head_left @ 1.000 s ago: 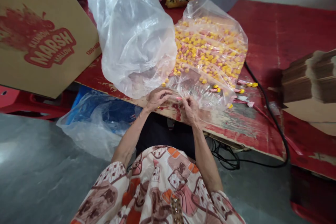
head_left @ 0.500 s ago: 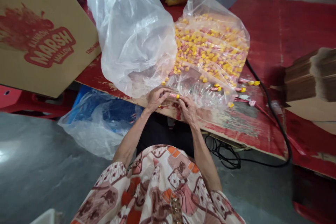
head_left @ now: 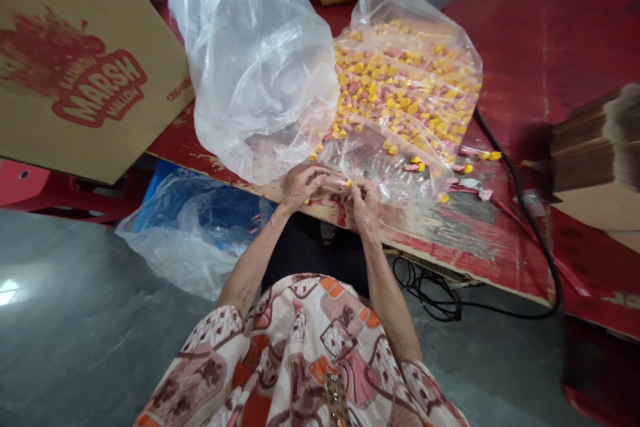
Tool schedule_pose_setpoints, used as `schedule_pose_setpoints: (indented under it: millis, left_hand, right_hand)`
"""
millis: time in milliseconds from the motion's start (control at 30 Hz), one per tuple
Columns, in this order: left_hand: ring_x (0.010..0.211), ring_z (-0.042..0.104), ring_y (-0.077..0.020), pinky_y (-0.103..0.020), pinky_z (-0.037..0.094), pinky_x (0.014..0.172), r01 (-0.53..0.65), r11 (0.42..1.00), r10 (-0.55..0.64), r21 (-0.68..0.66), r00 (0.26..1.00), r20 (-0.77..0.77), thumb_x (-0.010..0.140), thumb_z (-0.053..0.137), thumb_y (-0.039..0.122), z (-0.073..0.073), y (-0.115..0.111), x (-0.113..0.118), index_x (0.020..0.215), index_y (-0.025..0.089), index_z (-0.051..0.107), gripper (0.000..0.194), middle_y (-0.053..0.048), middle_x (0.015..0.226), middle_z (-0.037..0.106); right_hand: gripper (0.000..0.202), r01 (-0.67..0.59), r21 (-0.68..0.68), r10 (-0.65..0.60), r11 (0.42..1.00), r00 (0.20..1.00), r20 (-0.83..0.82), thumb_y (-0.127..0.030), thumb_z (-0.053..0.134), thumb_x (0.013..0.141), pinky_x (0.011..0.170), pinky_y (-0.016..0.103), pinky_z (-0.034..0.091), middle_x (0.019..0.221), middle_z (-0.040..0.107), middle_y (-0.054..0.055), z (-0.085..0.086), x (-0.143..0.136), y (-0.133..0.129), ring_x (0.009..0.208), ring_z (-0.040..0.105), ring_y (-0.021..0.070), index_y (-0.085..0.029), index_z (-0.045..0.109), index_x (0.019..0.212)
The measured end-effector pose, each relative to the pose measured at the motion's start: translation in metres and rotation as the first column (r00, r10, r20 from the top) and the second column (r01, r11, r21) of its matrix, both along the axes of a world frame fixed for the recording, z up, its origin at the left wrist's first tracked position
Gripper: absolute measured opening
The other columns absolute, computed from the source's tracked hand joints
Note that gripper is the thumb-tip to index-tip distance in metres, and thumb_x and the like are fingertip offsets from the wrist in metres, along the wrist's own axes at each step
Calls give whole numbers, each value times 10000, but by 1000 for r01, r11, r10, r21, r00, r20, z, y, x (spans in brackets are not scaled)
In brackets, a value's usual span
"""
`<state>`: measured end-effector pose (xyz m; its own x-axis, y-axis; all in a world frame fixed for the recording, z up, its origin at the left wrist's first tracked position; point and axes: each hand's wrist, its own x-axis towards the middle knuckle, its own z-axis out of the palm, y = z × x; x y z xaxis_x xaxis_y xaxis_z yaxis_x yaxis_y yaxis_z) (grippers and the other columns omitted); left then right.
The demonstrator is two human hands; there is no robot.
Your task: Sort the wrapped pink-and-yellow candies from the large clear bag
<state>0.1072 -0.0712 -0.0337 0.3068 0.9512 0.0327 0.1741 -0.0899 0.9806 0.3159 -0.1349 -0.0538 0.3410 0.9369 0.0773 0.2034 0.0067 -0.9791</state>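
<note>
Candy [head_left: 343, 183], small pink piece with a yellow end, pinched between both my hands at the near edge of the tabletop [head_left: 525, 67], just below the open bag of sweets [head_left: 405, 90]. Step looks like working its wrapper. Next move needs a fine fingertip grip. Left hand [head_left: 300, 185] curled, fingers clenched on one end; right hand [head_left: 367, 203] grasping the other. Forearms angled inward, wrists low.

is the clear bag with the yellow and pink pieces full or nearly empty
Fairly full: the clear bag lies flat on the red table, yellow and pink pieces spread across most of it.
</note>
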Motion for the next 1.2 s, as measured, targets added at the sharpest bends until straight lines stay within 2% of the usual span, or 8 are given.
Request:
schedule_pose_setpoints:
  millis: [133,333,467,633,967,1033,1133,1200]
  left_hand:
    - [675,626,-154,-273,500,598,73,997,-72,36,996,-46,1069,722,675,1,-3,5,1175,200,827,498,-31,869,766]
    - [623,536,-127,-262,445,581,41,999,-41,7,999,0,1045,736,726,0,-2,6,1164,192,817,553,9,751,664]
    - [565,458,-116,-262,382,534,76,996,-74,-53,996,39,1018,754,769,0,-3,4,1171,203,814,590,38,691,569]
    - [568,455,-115,-256,360,520,-1,999,4,-45,997,78,1016,745,793,2,-5,2,1194,211,798,611,33,715,555]
    - [617,510,-128,-270,418,571,39,999,-39,-13,999,9,1002,747,791,0,-3,2,1175,199,794,619,15,762,635]
    - [688,582,-148,-277,474,624,10,999,-7,54,999,-52,1021,722,780,-1,-3,3,1156,205,791,596,-19,854,710]
    - [871,708,-205,-324,583,798,8,976,34,219,982,-187,1094,674,667,1,-9,10,1138,211,787,472,-86,1054,803]
    - [1021,749,-261,-379,603,940,55,950,38,306,957,-288,1132,668,533,3,-14,20,1122,214,781,338,-131,1162,816]
  right_hand:
    - [490,-74,19,72,997,994,83,-686,604,1085,930,404,554,920,689,40,7,-4,-1,905,655,250,-267,684,844]
    - [524,-155,4,155,988,988,-21,-764,657,1030,874,388,557,976,714,49,11,1,-3,884,649,244,-259,786,978]
    - [520,-122,1,121,993,989,-83,-759,698,1009,792,368,534,888,682,25,9,-1,-3,791,620,220,-259,719,865]
    - [562,-13,-3,12,1000,992,-129,-794,635,1009,809,359,539,811,595,3,9,-5,-2,757,584,202,-275,597,800]
    - [477,-241,36,238,970,968,76,-693,617,1083,966,432,609,923,715,58,10,3,-5,898,681,268,-274,792,939]
    - [461,-208,48,202,977,973,110,-668,602,1099,990,445,623,1050,758,88,6,2,-7,956,713,277,-271,832,1048]
    - [418,-33,95,17,995,985,171,-598,577,1114,1066,463,619,1227,768,125,-2,0,-11,1114,733,297,-268,826,1173]
    - [404,96,91,-109,991,982,154,-557,547,1121,1044,456,622,1150,764,110,-8,1,-14,1076,730,293,-262,805,1219]
